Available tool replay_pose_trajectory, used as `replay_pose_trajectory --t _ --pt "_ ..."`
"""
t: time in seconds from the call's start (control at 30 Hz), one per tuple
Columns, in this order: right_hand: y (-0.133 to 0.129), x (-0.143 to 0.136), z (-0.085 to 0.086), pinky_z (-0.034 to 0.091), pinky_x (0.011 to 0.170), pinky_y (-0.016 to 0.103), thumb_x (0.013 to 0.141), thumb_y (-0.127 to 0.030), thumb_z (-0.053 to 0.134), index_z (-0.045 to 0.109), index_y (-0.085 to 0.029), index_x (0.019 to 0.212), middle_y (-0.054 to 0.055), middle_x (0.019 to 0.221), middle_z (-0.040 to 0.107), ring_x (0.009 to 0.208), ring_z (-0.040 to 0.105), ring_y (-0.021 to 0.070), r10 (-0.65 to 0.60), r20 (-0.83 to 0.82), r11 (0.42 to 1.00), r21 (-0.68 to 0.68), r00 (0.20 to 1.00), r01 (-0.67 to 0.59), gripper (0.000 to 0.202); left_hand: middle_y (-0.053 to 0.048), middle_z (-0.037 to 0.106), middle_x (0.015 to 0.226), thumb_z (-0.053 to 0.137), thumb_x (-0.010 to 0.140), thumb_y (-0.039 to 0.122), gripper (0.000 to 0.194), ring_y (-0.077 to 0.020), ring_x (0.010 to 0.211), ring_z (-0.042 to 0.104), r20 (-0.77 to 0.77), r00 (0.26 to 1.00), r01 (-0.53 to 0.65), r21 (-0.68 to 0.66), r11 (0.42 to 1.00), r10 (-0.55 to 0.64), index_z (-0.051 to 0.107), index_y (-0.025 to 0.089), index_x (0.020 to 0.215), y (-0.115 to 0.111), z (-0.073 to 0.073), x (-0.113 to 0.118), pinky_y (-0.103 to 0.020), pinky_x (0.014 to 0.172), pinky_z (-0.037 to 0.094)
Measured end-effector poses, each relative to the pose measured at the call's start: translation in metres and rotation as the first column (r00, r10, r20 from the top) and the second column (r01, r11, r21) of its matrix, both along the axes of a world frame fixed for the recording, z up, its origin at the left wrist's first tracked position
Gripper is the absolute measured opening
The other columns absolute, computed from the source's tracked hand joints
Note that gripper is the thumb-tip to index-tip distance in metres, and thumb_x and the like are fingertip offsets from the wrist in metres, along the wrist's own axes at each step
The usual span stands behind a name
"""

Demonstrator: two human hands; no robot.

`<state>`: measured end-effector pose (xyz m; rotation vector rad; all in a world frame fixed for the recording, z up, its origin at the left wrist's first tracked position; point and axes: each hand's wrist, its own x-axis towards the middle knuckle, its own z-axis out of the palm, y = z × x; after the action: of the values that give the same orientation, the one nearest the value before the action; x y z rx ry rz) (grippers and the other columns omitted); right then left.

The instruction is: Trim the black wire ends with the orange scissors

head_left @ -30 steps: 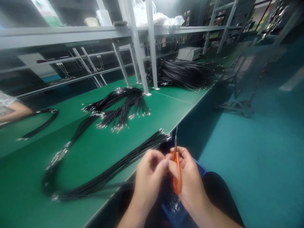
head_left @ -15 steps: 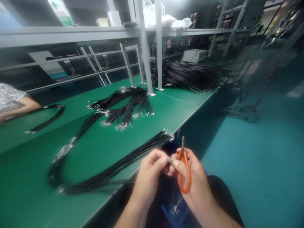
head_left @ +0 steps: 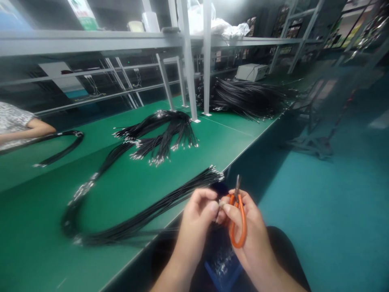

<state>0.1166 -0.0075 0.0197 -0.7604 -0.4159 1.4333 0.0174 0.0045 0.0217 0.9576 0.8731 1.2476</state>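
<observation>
Orange-handled scissors (head_left: pixel 242 223) rest in my right hand (head_left: pixel 251 223), their short metal blades pointing up and away. The thumb and forefinger of that hand also pinch toward a tiny pale piece (head_left: pixel 220 204). My left hand (head_left: pixel 199 213) is closed, its thumb and finger meeting at the same small piece; too little of it shows to name it. Just beyond the hands, a bundle of black cables (head_left: pixel 158 210) with silvery ends lies along the table edge and curves back at the left. Below my hands is a blue tray (head_left: pixel 217 278) with small shiny bits.
On the green table (head_left: pixel 146 263) lie a fanned cable bunch (head_left: pixel 165 134) and a large cable heap (head_left: pixel 246 97). A co-worker's arm (head_left: pixel 39 129) is at the left by another bundle. Metal posts (head_left: pixel 207 73) hold up a shelf (head_left: pixel 91 42). A trolley (head_left: pixel 313 142) stands on the floor.
My hands and the scissors appear slightly farther right, still close together. The left index finger is a little straighter. The view has shifted slightly; the cables lie as before.
</observation>
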Motion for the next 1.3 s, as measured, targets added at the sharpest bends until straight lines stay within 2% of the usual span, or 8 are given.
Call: replay_pose_trajectory --t 0.23,0.4,0.73,1.0,1.07,1.17,1.23,1.3 --pt "0.001 0.001 0.001 0.049 0.057 0.025 0.075 -0.013 0.066 0.052 -0.021 0.092 -0.003 0.076 0.062 0.058 0.06 0.0115 0.012 -0.014 1.0 0.0 1.0 -0.012 0.024 0.001 0.051 0.067 0.052 0.088 0.027 0.013 -0.0115 0.063 0.05 -0.092 0.995 -0.032 0.017 0.999 0.033 0.057 0.015 0.086 0.0 0.001 -0.008 -0.025 0.063 0.043" --pt "-0.001 -0.002 0.002 0.049 0.056 0.024 0.074 -0.013 0.068 0.053 -0.021 0.092 -0.003 0.077 0.061 0.064 0.06 0.0118 0.006 -0.04 1.0 0.026 0.999 -0.005 0.024 -0.002 0.055 0.081 0.064 0.08 0.022 0.007 -0.0118 0.065 0.054 -0.195 0.981 -0.008 0.094 0.996 0.026 0.059 0.016 0.082 -0.002 0.01 -0.007 -0.026 0.062 0.044" --pt "0.001 -0.003 0.001 0.049 0.056 0.025 0.077 -0.012 0.065 0.052 -0.021 0.091 -0.003 0.074 0.062 0.061 0.061 0.0122 0.011 -0.022 0.999 0.033 1.0 -0.01 0.021 0.0 0.051 0.067 0.059 0.078 0.024 0.013 -0.0104 0.057 0.048 0.178 0.981 0.097 -0.123 0.988 -0.074 0.054 0.014 0.071 0.0 0.014 0.001 -0.025 0.058 0.039" --pt "0.001 -0.002 0.005 0.048 0.058 0.023 0.075 -0.01 0.064 0.051 -0.021 0.09 -0.004 0.073 0.062 0.058 0.059 0.0101 0.017 -0.036 1.0 0.023 0.999 -0.016 0.023 0.0 0.052 0.074 0.056 0.084 0.027 0.013 -0.0112 0.062 0.049 -0.081 0.996 -0.029 0.021 0.999 0.031 0.053 0.017 0.076 0.001 0.006 -0.003 -0.026 0.062 0.042" --pt "0.002 -0.001 0.006 0.048 0.058 0.023 0.075 -0.01 0.064 0.051 -0.021 0.09 -0.004 0.073 0.061 0.056 0.058 0.0096 0.022 -0.041 1.0 0.01 0.999 -0.021 0.023 -0.001 0.055 0.076 0.051 0.087 0.025 0.011 -0.014 0.068 0.053 -0.28 0.949 -0.113 0.124 0.986 0.144 0.057 0.017 0.081 0.001 0.005 -0.009 -0.028 0.067 0.043" --pt "0.003 0.0 0.008 0.048 0.058 0.023 0.075 -0.011 0.065 0.051 -0.021 0.09 -0.004 0.073 0.06 0.057 0.058 0.01 0.026 -0.057 1.0 0.0 0.998 -0.026 0.023 -0.006 0.06 0.1 0.053 0.085 0.018 0.015 -0.0192 0.089 0.057 -0.557 0.735 -0.142 0.431 0.891 0.387 0.061 0.021 0.097 -0.003 0.006 -0.019 -0.03 0.077 0.044" --pt "0.004 0.0 0.009 0.048 0.057 0.023 0.075 -0.011 0.064 0.051 -0.021 0.09 -0.004 0.073 0.06 0.057 0.058 0.0104 0.032 -0.074 0.999 0.009 0.997 -0.031 0.022 -0.006 0.061 0.106 0.054 0.083 0.015 0.024 -0.0202 0.093 0.058 -0.672 0.627 -0.02 0.492 0.871 0.394 0.062 0.024 0.104 -0.005 0.006 -0.022 -0.03 0.078 0.044" --pt "0.004 0.0 0.009 0.047 0.056 0.023 0.075 -0.009 0.063 0.051 -0.02 0.09 -0.003 0.073 0.061 0.056 0.056 0.01 0.03 -0.081 0.999 0.017 0.996 -0.029 0.023 -0.004 0.065 0.095 0.053 0.084 0.014 0.021 -0.0183 0.083 0.061 -0.744 0.604 0.082 0.413 0.907 0.284 0.063 0.023 0.1 -0.007 0.006 -0.023 -0.028 0.073 0.045"
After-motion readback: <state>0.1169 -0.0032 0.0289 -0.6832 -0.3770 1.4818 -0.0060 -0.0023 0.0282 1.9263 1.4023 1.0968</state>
